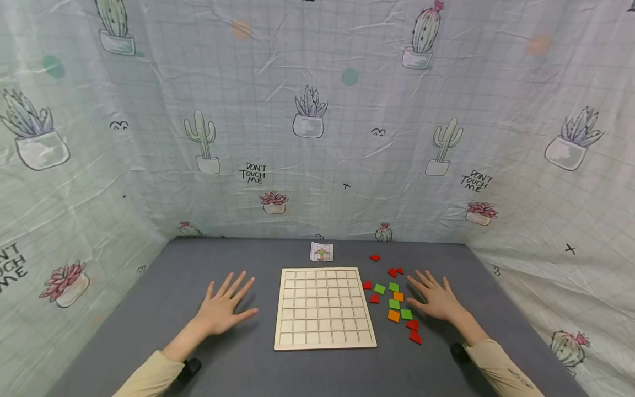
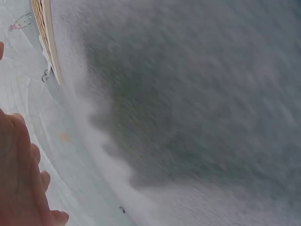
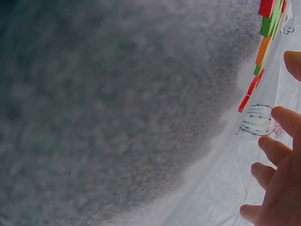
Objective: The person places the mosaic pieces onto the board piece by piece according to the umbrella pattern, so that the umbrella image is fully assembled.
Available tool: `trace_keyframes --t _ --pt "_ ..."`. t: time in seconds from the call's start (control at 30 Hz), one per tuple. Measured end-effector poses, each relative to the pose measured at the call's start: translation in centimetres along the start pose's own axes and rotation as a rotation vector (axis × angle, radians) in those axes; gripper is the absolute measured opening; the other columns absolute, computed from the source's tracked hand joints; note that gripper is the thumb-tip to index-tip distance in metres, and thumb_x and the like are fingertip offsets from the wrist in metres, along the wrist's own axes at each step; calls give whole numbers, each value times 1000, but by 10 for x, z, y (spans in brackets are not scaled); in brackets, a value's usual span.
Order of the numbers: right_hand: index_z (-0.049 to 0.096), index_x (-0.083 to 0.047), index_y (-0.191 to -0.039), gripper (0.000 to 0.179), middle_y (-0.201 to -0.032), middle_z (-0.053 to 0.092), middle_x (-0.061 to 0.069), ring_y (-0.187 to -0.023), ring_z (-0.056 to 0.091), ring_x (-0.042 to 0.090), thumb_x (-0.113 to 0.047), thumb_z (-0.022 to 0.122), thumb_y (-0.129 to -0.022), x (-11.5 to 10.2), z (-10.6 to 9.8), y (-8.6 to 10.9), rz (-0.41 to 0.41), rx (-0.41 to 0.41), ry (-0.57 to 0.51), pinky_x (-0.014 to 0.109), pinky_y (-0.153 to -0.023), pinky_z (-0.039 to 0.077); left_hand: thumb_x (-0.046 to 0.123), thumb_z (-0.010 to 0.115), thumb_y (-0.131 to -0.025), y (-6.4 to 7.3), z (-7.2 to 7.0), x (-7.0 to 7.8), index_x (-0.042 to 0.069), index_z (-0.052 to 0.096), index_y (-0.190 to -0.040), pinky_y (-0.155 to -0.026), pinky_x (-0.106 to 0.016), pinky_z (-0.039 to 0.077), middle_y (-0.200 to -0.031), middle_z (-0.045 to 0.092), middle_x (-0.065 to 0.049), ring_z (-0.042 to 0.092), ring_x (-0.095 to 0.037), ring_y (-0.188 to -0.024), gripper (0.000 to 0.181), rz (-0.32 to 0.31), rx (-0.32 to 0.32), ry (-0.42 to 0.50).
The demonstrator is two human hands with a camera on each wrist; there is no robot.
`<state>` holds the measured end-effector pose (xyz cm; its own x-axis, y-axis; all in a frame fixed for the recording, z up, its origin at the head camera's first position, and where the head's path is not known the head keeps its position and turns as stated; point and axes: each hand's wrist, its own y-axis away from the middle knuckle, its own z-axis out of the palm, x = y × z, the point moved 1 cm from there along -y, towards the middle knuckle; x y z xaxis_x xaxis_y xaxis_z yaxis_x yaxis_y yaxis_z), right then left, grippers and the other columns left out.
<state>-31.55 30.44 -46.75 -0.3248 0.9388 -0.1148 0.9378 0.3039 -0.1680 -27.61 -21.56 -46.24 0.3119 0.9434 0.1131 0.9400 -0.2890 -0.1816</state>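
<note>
My left hand (image 1: 221, 311) is spread over the grey table to the left of a pale wooden grid board (image 1: 324, 309), holding nothing. On the other side, my right hand (image 1: 437, 298) has its fingers apart, close to a scatter of small coloured pieces. Among them are green squares (image 1: 394, 304), orange squares (image 1: 393, 316) and red pieces (image 1: 414, 337), some triangular. The grid board's cells hold no pieces. In the right wrist view, fingers (image 3: 275, 150) show beside red, green and orange pieces (image 3: 263, 51). The left wrist view catches the board's edge (image 2: 47, 42) and part of the left hand (image 2: 21, 174).
A small printed card (image 1: 322, 252) with a coloured grid pattern lies behind the board. The grey table (image 1: 238, 364) ends at a hanging sheet (image 1: 342, 165) printed with cacti. Dark bands (image 1: 190, 368) circle both wrists.
</note>
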Motion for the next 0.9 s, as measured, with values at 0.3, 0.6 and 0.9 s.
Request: trace_keyframes --t 0.3,0.6,0.9 --pt "42 -11 -134 63 -139 36 20 -129 26 43 -44 57 -82 -8 1 -4 -24 33 2 67 -97 10 66 44 -79 -8 1 16 24 26 -142 -101 -64 4 -149 21 -7 16 -34 -137 78 62 26 9" --pt "43 -7 -133 61 -132 45 21 -125 35 42 -34 62 -81 -9 1 -13 -40 69 7 67 -95 18 63 45 -81 -22 6 30 24 25 -142 -100 -64 11 -149 21 -6 20 -35 -135 75 87 -26 -10" --pt "48 2 -126 51 -120 54 23 -107 51 41 -22 61 -83 -2 2 -30 -57 59 -190 54 -86 39 59 42 -85 -39 14 33 22 23 -143 -101 -63 13 -150 19 -4 18 -35 -136 72 62 -117 -39"
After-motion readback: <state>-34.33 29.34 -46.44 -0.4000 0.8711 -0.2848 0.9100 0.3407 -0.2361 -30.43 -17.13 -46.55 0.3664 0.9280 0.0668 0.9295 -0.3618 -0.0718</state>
